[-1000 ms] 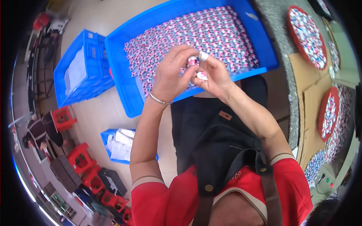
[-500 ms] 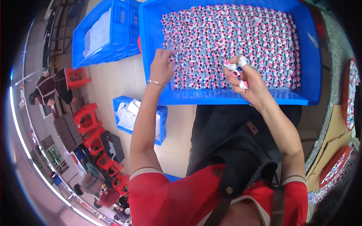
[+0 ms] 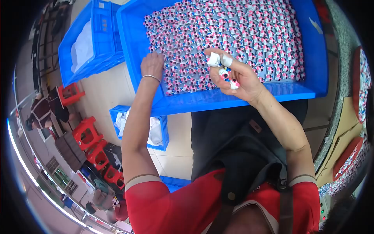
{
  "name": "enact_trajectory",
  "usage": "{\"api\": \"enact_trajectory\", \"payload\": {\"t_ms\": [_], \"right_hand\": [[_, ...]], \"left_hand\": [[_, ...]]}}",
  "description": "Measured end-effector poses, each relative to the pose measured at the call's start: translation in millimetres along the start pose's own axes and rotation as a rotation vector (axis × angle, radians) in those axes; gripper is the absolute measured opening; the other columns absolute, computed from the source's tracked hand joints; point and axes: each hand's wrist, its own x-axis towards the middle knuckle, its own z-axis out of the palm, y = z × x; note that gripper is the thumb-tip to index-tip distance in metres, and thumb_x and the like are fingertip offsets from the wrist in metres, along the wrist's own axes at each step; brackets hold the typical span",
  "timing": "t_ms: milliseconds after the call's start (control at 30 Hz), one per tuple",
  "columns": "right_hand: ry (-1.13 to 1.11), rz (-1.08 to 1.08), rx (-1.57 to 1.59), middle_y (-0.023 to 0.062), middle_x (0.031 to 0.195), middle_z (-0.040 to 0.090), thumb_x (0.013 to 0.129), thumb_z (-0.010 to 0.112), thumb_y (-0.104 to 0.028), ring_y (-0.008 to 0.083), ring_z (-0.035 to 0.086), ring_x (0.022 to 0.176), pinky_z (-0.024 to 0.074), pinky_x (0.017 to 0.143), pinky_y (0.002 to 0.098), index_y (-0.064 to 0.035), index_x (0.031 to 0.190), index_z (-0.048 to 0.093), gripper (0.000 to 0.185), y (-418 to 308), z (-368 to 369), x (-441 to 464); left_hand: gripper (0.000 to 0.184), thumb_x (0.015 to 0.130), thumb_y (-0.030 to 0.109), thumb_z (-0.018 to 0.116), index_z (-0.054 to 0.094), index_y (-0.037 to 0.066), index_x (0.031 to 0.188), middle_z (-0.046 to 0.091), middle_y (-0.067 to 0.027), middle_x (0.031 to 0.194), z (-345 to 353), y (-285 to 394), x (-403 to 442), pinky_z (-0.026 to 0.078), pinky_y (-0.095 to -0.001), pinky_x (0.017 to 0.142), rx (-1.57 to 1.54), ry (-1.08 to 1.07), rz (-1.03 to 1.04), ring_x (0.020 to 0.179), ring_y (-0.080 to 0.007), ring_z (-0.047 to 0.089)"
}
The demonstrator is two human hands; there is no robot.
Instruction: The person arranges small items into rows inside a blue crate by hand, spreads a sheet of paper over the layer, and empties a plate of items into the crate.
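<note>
A large blue tray (image 3: 233,97) holds dense rows of small pink, white and blue pieces (image 3: 187,39) with dark spots. My left hand (image 3: 152,65), with a bracelet at the wrist, is at the left end of the rows, palm down. Its fingers are curled together and their tips are hidden, so I cannot make out what they hold. Over the front part of the rows, my right hand (image 3: 237,78) is turned palm up, its fingers curled around several similar small pieces (image 3: 224,73). White wrapping (image 3: 226,60) covers one of its fingertips.
Blue crates (image 3: 104,37) stand left of the tray, and a smaller blue bin (image 3: 163,132) with white material sits below. Red stools (image 3: 86,132) and other people (image 3: 46,109) are at the left. On the right are a speckled counter edge (image 3: 338,93), cardboard (image 3: 344,134) and red trays (image 3: 346,158) of pieces.
The left hand has gone from pinching above the tray's left side to resting lower, fingertips hidden. The right hand still holds pieces and sits further left in view. Earlier, both hands were together.
</note>
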Motion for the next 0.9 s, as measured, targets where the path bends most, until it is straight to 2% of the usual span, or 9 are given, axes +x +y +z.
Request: {"api": "enact_trajectory", "payload": {"t_ms": [100, 167, 333, 467, 500, 667, 800, 867, 900], "right_hand": [[-0.002, -0.018, -0.065, 0.0033, 0.078, 0.052, 0.096, 0.041, -0.033, 0.0066, 0.042, 0.058, 0.026, 0.041, 0.018, -0.0124, 0.131, 0.041, 0.041, -3, 2, 0], [0.058, -0.048, -0.174, 0.0018, 0.078, 0.052, 0.095, 0.041, -0.031, 0.006, 0.042, 0.057, 0.0282, 0.044, 0.019, -0.0122, 0.131, 0.041, 0.04, -2, 4, 1], [0.072, -0.01, -0.782, 0.0029, 0.085, 0.056, 0.093, 0.041, -0.032, 0.0074, 0.049, 0.068, 0.0377, 0.052, 0.0214, -0.0131, 0.126, 0.052, 0.039, 4, 14, 0], [0.069, 0.073, -0.856, 0.0045, 0.093, 0.057, 0.091, 0.041, -0.03, 0.0096, 0.049, 0.071, 0.0409, 0.059, 0.0229, -0.0143, 0.135, 0.044, 0.047, 8, 20, -7], [0.054, 0.07, -0.774, -0.0016, 0.07, 0.048, 0.093, 0.039, -0.028, 0.0038, 0.038, 0.054, 0.0301, 0.046, 0.019, -0.0153, 0.142, 0.033, 0.051, 14, 18, -6], [0.087, 0.09, -0.618, -0.0013, 0.064, 0.044, 0.09, 0.036, -0.021, 0.0043, 0.035, 0.052, 0.0288, 0.043, 0.0193, -0.0089, 0.141, 0.033, 0.053, 18, 7, 0], [0.219, 0.046, -0.291, 0.0004, 0.073, 0.047, 0.093, 0.039, -0.021, 0.0038, 0.036, 0.053, 0.025, 0.039, 0.0175, -0.0036, 0.129, 0.044, 0.04, 16, 2, 4], [0.223, 0.036, -0.246, 0.0007, 0.078, 0.05, 0.094, 0.041, -0.022, 0.0049, 0.039, 0.056, 0.0257, 0.042, 0.0186, -0.0024, 0.125, 0.046, 0.038, 8, -2, 1], [0.214, 0.035, -0.238, 0.0008, 0.079, 0.051, 0.093, 0.041, -0.022, 0.0057, 0.041, 0.057, 0.0268, 0.043, 0.0195, -0.0027, 0.125, 0.046, 0.038, 6, -6, -1]], "left_hand": [[0.014, 0.075, 0.004, 0.061, 0.059, 0.008, 0.088, 0.058, -0.0049, 0.08, -53, 5, -6, 0.048, -0.033, 0.061, -0.308, 0.287, -0.086, 0.077, -0.019, 0.059], [0.014, 0.079, 0.006, 0.065, 0.058, 0.007, 0.092, 0.06, -0.0026, 0.082, -113, 26, -11, 0.046, -0.0253, 0.057, -1.401, 0.013, -0.321, 0.071, -0.0099, 0.057], [0.02, 0.081, 0.012, 0.069, 0.056, 0.004, 0.094, 0.061, -0.003, 0.082, -138, 61, -26, 0.043, -0.0196, 0.056, -2.126, -0.28, -0.25, 0.068, -0.0064, 0.056], [0.021, 0.08, 0.007, 0.068, 0.056, 0.005, 0.097, 0.062, -0.0033, 0.084, -123, 62, -42, 0.049, -0.022, 0.067, -2.158, -0.384, -0.254, 0.074, -0.0096, 0.059], [0.022, 0.078, 0.007, 0.069, 0.057, 0.005, 0.097, 0.062, -0.0038, 0.086, -120, 61, -45, 0.049, -0.0227, 0.067, -2.188, -0.356, -0.25, 0.074, -0.0102, 0.059], [0.027, 0.077, 0.008, 0.068, 0.06, 0.003, 0.102, 0.064, -0.0073, 0.097, -114, 36, -46, 0.05, -0.0256, 0.073, -2.076, -0.282, -0.354, 0.083, -0.0134, 0.062], [0.019, 0.074, 0.002, 0.064, 0.06, 0.006, 0.092, 0.061, -0.0069, 0.09, -69, 13, -40, 0.05, -0.0282, 0.07, -1.398, 0.025, -0.334, 0.082, -0.0178, 0.063], [0.017, 0.069, -0.002, 0.061, 0.058, 0.006, 0.084, 0.058, -0.01, 0.086, -44, -2, -40, 0.05, -0.0337, 0.068, -0.531, 0.11, -0.127, 0.08, -0.0244, 0.061], [0.017, 0.069, -0.002, 0.061, 0.058, 0.006, 0.084, 0.058, -0.01, 0.086, -35, -2, -38, 0.05, -0.0337, 0.068, -0.528, 0.105, -0.122, 0.08, -0.0244, 0.061]]}}
